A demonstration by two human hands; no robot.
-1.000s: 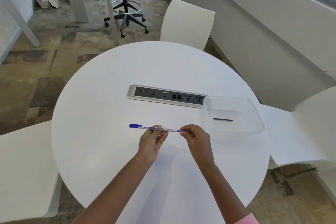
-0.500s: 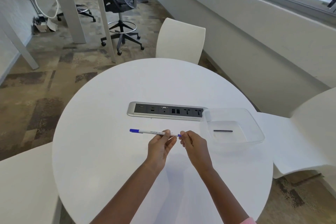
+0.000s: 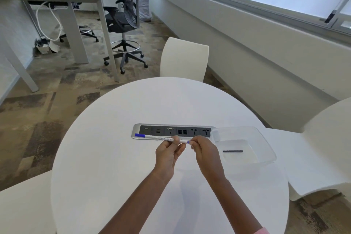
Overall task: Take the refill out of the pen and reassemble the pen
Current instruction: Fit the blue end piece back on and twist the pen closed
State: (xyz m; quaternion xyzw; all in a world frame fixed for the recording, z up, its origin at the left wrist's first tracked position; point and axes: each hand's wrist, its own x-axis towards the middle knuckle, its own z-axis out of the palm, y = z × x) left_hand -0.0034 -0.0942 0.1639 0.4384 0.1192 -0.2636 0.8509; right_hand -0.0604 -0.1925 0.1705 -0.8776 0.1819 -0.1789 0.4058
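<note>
A white pen [image 3: 157, 137] with a blue cap at its left end is held level above the round white table [image 3: 114, 167]. My left hand [image 3: 168, 153] pinches the barrel near its right part. My right hand [image 3: 204, 150] pinches the pen's blue right end between thumb and fingertips. The two hands almost touch. A short dark stick [image 3: 232, 151], possibly a refill, lies in the clear plastic tray [image 3: 266, 150] to the right of my right hand.
A silver power and socket strip [image 3: 207, 131] is set into the table just behind the pen. White chairs stand at the far side [image 3: 184, 59], right [image 3: 322, 138] and left [image 3: 22, 205]. A desk and black office chair [image 3: 123, 19] are beyond.
The camera has tilted up, showing more of the room. My hands keep the same grip on the pen, with my right fingers still at its right end.
</note>
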